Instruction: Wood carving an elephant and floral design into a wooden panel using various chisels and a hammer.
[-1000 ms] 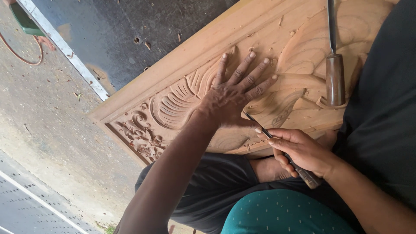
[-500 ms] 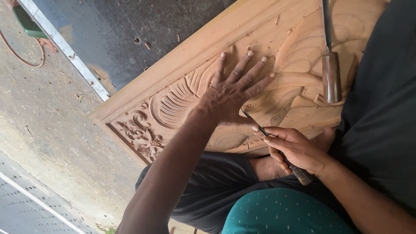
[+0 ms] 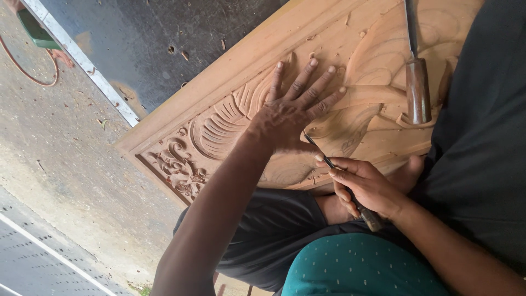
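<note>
Resting across the lap, tilted: broad pale-brown wooden panel (image 3: 263, 60), smooth raised border, deep-cut relief of curling scrolls, ribbed feather shapes and rounded leaves. Lying loose on its upper part, well apart from both hands: spare chisel (image 3: 416, 82), dark turned wooden handle, slim metal blade. Pressed flat on the carving, released, fingers spread wide: left hand (image 3: 290, 112). Clenched around a thin carving chisel (image 3: 342, 178), wrist low by the panel's near edge, metal tip touching the wood just beside the left thumb: right hand (image 3: 367, 186).

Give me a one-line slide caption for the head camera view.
Left hand flat on a carved wooden panel while the right hand guides a thin chisel; a second chisel rests nearby.
</note>
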